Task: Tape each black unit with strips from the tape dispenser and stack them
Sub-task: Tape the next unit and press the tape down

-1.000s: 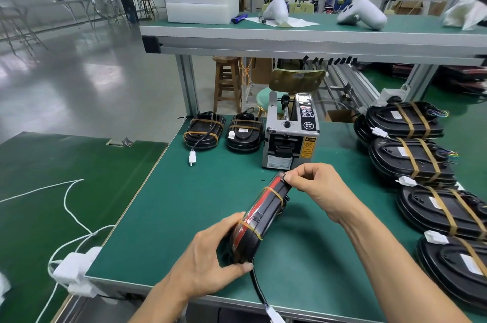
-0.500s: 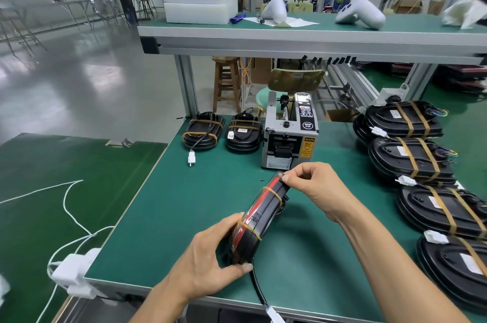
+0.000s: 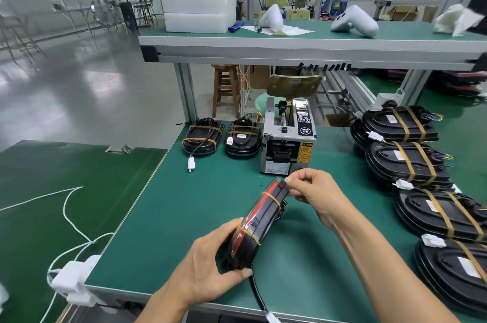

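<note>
1. your left hand (image 3: 208,267) is curled round the near end of a black oval unit with a red face (image 3: 257,225), thumb under its lower edge and fingers behind it.
2. your right hand (image 3: 313,195) pinches the far top end of that same unit between thumb and fingertips, the other fingers curled in.
3. the unit stands tilted on its edge above the green worktop (image 3: 184,217), just in front of the grey tape dispenser (image 3: 288,142); two tan tape strips cross it, one near each end, and a black cable with a white plug hangs from its near end past the worktop's edge.
4. two more black units bound with tan tape (image 3: 224,135) lie flat side by side just left of the dispenser, one trailing a cable with a white plug.
5. along the right side of the worktop, a row of taped black units in stacks (image 3: 411,164) runs from far to near, each with two tan strips and a white connector.
6. a green-topped upper shelf (image 3: 316,38) carries white foam blocks and white curved housings.
</note>
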Action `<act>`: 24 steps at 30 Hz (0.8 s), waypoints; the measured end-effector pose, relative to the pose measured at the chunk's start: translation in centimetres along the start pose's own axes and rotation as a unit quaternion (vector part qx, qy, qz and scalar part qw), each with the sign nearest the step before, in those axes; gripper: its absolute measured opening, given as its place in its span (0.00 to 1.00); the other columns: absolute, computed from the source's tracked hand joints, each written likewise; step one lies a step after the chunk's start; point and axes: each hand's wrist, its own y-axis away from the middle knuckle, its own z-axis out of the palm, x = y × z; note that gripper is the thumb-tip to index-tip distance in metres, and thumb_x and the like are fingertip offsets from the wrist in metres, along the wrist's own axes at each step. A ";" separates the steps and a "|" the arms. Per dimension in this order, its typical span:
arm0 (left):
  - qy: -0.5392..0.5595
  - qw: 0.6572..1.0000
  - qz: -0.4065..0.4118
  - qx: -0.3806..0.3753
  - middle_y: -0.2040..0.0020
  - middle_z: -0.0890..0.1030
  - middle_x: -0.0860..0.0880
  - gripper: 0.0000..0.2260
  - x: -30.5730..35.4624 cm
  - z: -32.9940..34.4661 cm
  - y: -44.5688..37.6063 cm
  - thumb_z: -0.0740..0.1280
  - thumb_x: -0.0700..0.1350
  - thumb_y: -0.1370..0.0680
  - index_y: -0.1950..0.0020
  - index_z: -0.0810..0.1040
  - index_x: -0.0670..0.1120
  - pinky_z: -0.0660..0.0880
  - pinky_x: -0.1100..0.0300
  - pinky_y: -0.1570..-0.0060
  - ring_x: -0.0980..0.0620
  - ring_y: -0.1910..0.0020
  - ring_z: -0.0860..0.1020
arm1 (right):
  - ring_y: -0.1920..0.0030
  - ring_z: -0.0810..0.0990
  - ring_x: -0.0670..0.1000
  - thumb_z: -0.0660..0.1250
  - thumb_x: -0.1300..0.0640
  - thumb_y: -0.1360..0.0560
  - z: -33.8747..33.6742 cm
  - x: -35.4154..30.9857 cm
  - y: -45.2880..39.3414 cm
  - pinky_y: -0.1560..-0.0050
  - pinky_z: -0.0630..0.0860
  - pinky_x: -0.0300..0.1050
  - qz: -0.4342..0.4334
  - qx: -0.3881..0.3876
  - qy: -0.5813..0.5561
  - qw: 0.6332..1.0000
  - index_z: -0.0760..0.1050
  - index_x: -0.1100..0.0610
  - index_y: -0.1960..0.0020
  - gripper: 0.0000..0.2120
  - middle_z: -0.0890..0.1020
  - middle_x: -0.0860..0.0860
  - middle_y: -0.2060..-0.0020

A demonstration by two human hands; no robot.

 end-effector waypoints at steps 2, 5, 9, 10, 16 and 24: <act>-0.004 1.000 -0.003 -0.002 0.35 0.82 0.59 0.39 0.0 0.0 0.0 0.82 0.54 0.28 0.20 0.68 0.59 0.81 0.51 0.39 0.53 0.40 0.83 | 0.65 0.84 0.45 0.73 0.58 0.22 0.2 0.3 0.1 0.55 0.76 0.42 -0.004 0.014 -0.011 1.000 0.82 0.59 0.52 0.04 0.86 0.50 0.64; -0.003 1.000 -0.009 -0.003 0.35 0.82 0.60 0.40 0.1 -0.1 0.0 0.82 0.54 0.29 0.20 0.68 0.60 0.81 0.51 0.39 0.54 0.40 0.83 | 0.64 0.83 0.41 0.77 0.52 0.25 0.4 0.8 0.5 0.60 0.76 0.33 -0.042 0.014 0.021 0.999 0.85 0.54 0.54 0.06 0.87 0.49 0.62; -0.008 1.000 -0.005 -0.003 0.34 0.82 0.61 0.40 0.2 -0.2 -0.1 0.82 0.54 0.29 0.20 0.68 0.61 0.81 0.53 0.39 0.55 0.39 0.83 | 0.62 0.84 0.40 0.74 0.49 0.22 0.5 1.0 0.4 0.57 0.75 0.37 -0.061 0.029 0.062 0.996 0.85 0.51 0.60 0.10 0.86 0.46 0.64; -0.009 1.000 -0.005 -0.004 0.34 0.82 0.61 0.40 0.2 -0.2 -0.1 0.82 0.54 0.29 0.20 0.68 0.60 0.81 0.53 0.38 0.55 0.39 0.83 | 0.63 0.83 0.39 0.73 0.48 0.21 0.6 1.1 0.3 0.56 0.74 0.39 -0.061 0.037 0.069 0.995 0.84 0.51 0.61 0.12 0.86 0.45 0.65; -0.015 1.000 -0.006 -0.006 0.35 0.82 0.60 0.40 0.4 -0.2 -0.1 0.82 0.52 0.30 0.21 0.69 0.60 0.81 0.53 0.38 0.55 0.40 0.83 | 0.63 0.81 0.39 0.78 0.46 0.27 0.9 1.3 1.3 0.60 0.73 0.27 -0.111 0.039 0.081 0.990 0.85 0.48 0.60 0.08 0.86 0.44 0.63; -0.023 1.000 0.000 -0.001 0.26 0.77 0.61 0.41 1.0 -0.2 0.2 0.81 0.53 0.28 0.18 0.66 0.59 0.75 0.58 0.30 0.58 0.29 0.78 | 0.51 0.82 0.37 0.78 0.42 0.28 0.5 1.7 2.4 0.50 0.72 0.37 -0.117 0.039 0.110 0.986 0.83 0.42 0.56 0.07 0.86 0.39 0.56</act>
